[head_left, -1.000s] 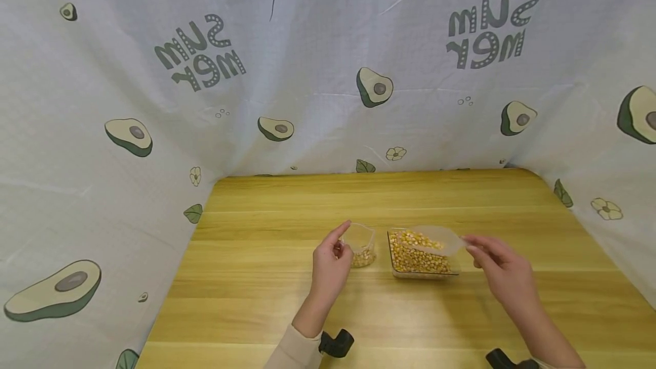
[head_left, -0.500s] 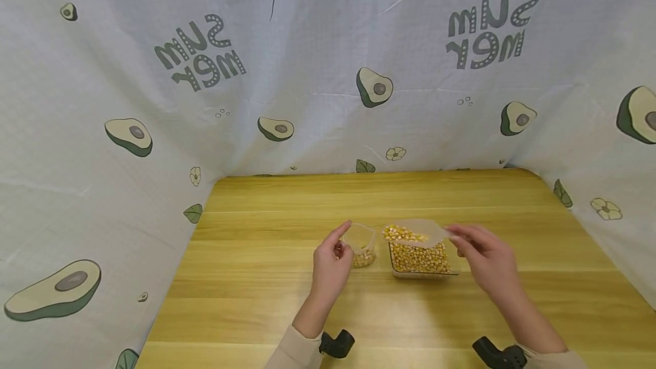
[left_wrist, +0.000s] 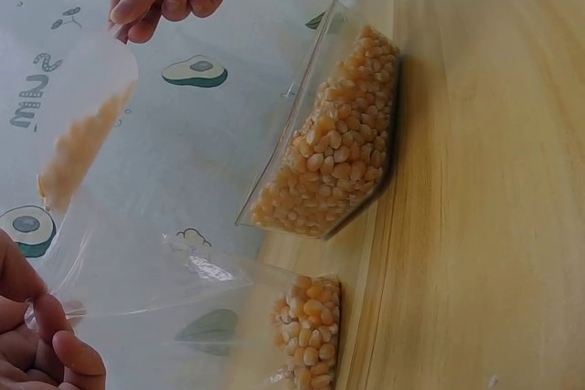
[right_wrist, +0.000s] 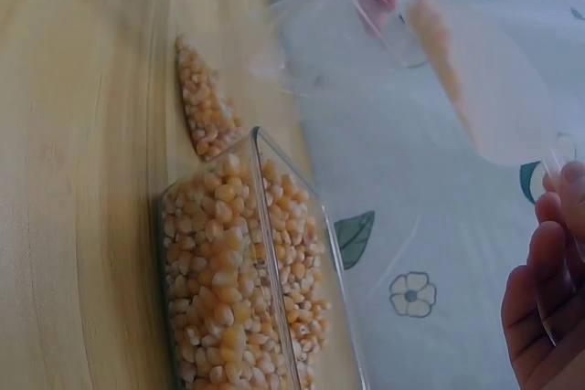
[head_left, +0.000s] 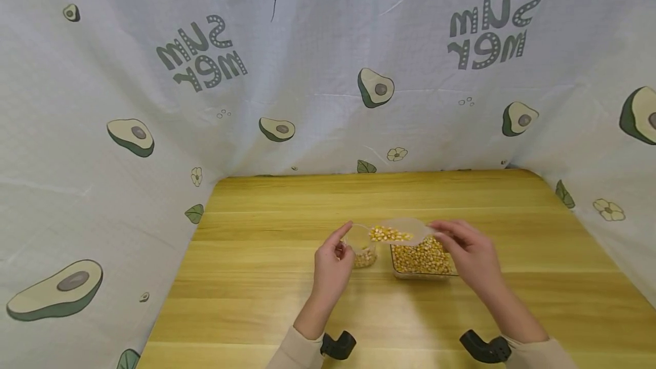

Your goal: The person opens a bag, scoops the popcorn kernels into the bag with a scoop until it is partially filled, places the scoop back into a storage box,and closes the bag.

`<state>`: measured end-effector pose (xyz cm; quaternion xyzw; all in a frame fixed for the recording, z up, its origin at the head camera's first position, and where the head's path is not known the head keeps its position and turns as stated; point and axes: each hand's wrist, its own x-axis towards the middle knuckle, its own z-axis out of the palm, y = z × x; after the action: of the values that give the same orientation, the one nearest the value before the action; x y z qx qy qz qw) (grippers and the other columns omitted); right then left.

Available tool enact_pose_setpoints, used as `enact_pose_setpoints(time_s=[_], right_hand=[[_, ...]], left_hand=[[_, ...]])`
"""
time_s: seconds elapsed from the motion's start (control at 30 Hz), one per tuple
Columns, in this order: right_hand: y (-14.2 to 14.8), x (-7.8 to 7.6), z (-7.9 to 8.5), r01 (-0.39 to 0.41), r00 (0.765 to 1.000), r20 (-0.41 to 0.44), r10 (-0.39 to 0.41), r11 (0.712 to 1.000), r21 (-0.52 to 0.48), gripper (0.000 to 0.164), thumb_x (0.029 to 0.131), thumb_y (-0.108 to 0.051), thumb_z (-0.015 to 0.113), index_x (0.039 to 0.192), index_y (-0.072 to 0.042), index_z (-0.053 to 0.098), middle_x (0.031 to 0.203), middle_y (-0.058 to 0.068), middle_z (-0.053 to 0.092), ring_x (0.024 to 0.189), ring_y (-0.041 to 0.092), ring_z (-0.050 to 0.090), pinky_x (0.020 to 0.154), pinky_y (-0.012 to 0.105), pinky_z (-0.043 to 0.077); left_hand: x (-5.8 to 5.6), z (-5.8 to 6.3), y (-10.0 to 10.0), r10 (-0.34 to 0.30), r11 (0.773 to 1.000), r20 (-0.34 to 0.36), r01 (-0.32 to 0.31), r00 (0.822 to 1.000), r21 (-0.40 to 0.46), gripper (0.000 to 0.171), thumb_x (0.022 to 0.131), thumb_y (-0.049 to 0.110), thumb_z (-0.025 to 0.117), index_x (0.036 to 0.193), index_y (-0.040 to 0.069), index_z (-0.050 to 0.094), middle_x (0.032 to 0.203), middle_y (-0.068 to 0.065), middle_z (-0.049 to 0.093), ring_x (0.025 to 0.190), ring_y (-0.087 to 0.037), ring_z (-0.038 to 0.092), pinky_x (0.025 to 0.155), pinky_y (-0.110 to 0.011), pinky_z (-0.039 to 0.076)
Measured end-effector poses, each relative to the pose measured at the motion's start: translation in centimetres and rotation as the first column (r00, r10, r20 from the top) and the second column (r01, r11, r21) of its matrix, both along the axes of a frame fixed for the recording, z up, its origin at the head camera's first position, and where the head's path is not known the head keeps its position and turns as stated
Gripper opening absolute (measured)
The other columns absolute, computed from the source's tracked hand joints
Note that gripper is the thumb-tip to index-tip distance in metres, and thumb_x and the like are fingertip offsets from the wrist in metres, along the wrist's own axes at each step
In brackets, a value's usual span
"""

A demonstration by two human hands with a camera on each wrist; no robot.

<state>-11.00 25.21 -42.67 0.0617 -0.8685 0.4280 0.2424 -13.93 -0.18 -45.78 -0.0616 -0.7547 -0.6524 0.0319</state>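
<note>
A: Start with the head view: who holds what?
B: The left hand (head_left: pixel 332 261) grips the edge of a clear bag (head_left: pixel 365 248). The right hand (head_left: pixel 472 255) pinches 1 cloudy scoop (head_left: pixel 416 228) loaded with corn (head_left: pixel 385 234), its tip at the bag's right rim. A box (head_left: pixel 424 276) holding more kernels stands beside the bag on the table (head_left: pixel 246 306).
A: How would you handle that load?
B: I'd hold the scoop level until its tip is well inside the mouth, then tilt slowly; loose kernels could roll off.
A: And the left wrist view?
B: The left fingers (left_wrist: pixel 78 353) pinch thin, shiny plastic that creases near the grip. I'd spread the mouth wider, since limp film may fold inward.
A: Right wrist view?
B: The box is see-through, with straight walls and a hard rim. Kernels look smooth and plump. The scoop is rounded and frosted; the right fingers (right_wrist: pixel 526 317) curl at its narrow end. I can't tell whether scoop and bag touch.
</note>
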Motion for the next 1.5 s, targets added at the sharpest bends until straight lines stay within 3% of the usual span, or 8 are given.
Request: enact_pose_setpoints(time_s=[0.17,0.43,0.7,1.1,1.5], right_hand=[[-0.4,-0.2,-0.1,-0.005,1.000,0.006,0.005,1.000,0.020,0.020,0.092,0.000,0.067,0.107,-0.007,0.075,0.095,-0.022,0.060,0.068,-0.004,0.053,0.057,0.014,0.046],[-1.2,-0.7,0.1,-0.035,0.997,-0.067,0.038,0.998,0.057,0.021,0.089,0.004,0.068,0.105,-0.007,0.076,0.093,-0.002,0.066,0.066,-0.003,0.050,0.057,0.013,0.042],[-1.8,-0.8,0.5,-0.048,0.991,-0.118,0.057,0.996,0.073,0.026,0.086,0.007,0.070,0.106,-0.008,0.076,0.093,0.005,0.068,0.073,-0.007,0.054,0.063,0.009,0.044],[-2.3,-1.2,0.4,-0.109,0.976,-0.181,0.120,0.992,0.067,0.033,0.080,0.012,0.073,0.106,-0.009,0.077,0.092,0.006,0.067,0.072,-0.005,0.056,0.063,0.009,0.046],[-2.5,-1.1,0.6,-0.102,0.978,-0.177,0.110,0.993,0.053,0.035,0.080,0.013,0.073,0.107,-0.009,0.076,0.095,0.005,0.069,0.072,-0.006,0.058,0.063,0.007,0.047]], left_hand=[[0.0,0.0,0.0,0.007,1.000,0.002,-0.007,1.000,0.001,0.053,0.090,-0.007,0.053,0.132,0.022,0.066,0.085,-0.008,0.055,0.065,-0.008,0.043,0.049,-0.015,0.031],[-0.1,0.0,0.1,0.005,1.000,-0.009,-0.005,1.000,0.009,0.052,0.090,-0.006,0.053,0.132,0.022,0.066,0.083,-0.005,0.053,0.064,-0.008,0.042,0.050,-0.016,0.031],[-0.2,0.0,0.2,0.008,1.000,-0.001,-0.008,1.000,0.006,0.052,0.090,-0.007,0.053,0.131,0.021,0.067,0.085,-0.007,0.055,0.064,-0.007,0.042,0.050,-0.015,0.031],[-0.1,0.4,0.1,0.010,1.000,0.003,-0.010,1.000,0.010,0.053,0.089,-0.008,0.054,0.132,0.022,0.066,0.080,-0.003,0.048,0.060,-0.006,0.037,0.047,-0.015,0.028],[-0.1,0.1,0.1,-0.002,1.000,0.009,0.002,1.000,0.016,0.052,0.090,-0.006,0.051,0.134,0.019,0.065,0.081,0.000,0.048,0.056,-0.005,0.032,0.048,-0.015,0.027]])
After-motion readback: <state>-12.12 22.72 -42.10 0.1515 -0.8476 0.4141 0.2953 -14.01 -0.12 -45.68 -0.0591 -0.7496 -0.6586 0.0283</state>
